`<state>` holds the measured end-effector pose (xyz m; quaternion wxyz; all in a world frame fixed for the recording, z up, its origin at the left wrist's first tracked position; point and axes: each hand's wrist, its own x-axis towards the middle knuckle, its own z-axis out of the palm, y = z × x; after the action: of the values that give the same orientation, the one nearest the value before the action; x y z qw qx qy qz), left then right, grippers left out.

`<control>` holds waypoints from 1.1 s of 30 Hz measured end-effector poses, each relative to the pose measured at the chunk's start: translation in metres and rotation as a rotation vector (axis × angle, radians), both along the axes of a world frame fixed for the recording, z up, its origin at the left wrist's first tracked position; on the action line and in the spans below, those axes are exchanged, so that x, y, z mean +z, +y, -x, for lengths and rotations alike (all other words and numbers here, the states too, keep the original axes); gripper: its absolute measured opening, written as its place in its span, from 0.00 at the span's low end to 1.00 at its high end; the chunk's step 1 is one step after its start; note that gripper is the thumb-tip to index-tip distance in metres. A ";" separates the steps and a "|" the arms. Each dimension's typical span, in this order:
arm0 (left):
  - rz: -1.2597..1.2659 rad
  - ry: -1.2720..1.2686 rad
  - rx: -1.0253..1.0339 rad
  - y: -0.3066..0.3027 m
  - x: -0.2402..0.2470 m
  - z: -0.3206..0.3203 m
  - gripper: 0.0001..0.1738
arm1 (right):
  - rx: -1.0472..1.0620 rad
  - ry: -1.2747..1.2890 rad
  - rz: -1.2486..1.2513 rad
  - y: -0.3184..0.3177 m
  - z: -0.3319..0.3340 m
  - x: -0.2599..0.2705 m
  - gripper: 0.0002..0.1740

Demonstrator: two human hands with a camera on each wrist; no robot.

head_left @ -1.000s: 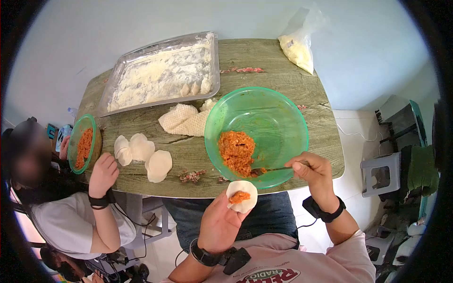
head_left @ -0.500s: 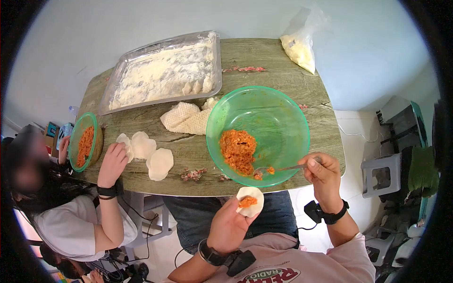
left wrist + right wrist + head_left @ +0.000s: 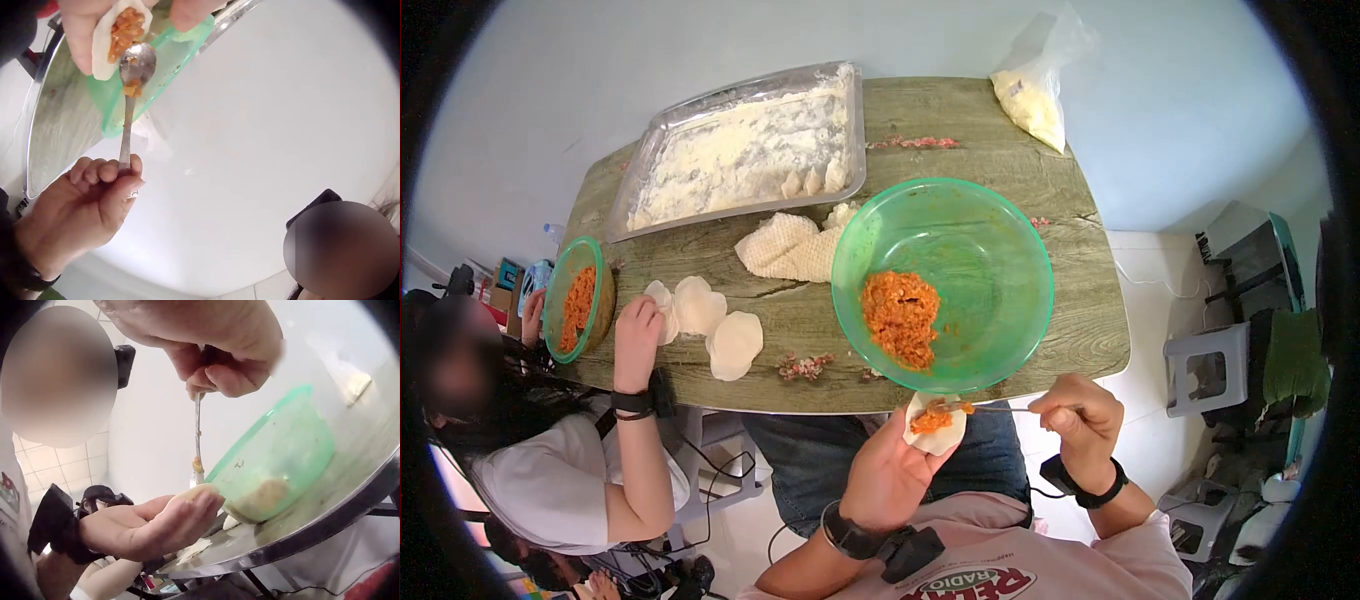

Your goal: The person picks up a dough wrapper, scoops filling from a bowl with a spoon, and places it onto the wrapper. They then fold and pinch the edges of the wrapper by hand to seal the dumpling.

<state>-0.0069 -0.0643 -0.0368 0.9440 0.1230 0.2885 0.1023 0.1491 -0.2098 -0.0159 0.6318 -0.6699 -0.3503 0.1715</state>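
Now your right hand [image 3: 1080, 415], fingers pinching the spoon [image 3: 990, 408], has left the green bowl [image 3: 1000, 240] for the wrapper [image 3: 935, 425] cupped in your left hand [image 3: 890, 475], likely adding filling.

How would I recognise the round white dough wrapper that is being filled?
Find the large green plastic bowl on the wooden table. Just below its near rim, the left hand cups a round white dough wrapper. Unlike the bare wrappers lying flat leftward, it carries orange filling.
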 end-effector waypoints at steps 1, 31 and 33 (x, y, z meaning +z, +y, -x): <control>0.000 0.002 0.000 0.000 0.001 0.001 0.29 | 0.014 -0.046 -0.010 -0.002 0.000 0.003 0.17; -0.108 -0.036 -0.074 0.005 0.010 0.017 0.30 | 0.542 -0.658 -0.014 0.006 0.001 0.038 0.15; -0.095 -0.061 -0.079 0.006 0.006 0.018 0.30 | 0.537 -0.644 -0.016 0.005 -0.001 0.040 0.15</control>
<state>-0.0249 -0.0583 -0.0304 0.9488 0.1757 0.2494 0.0820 0.1498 -0.2049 0.0242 0.4280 -0.5693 -0.6934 0.1092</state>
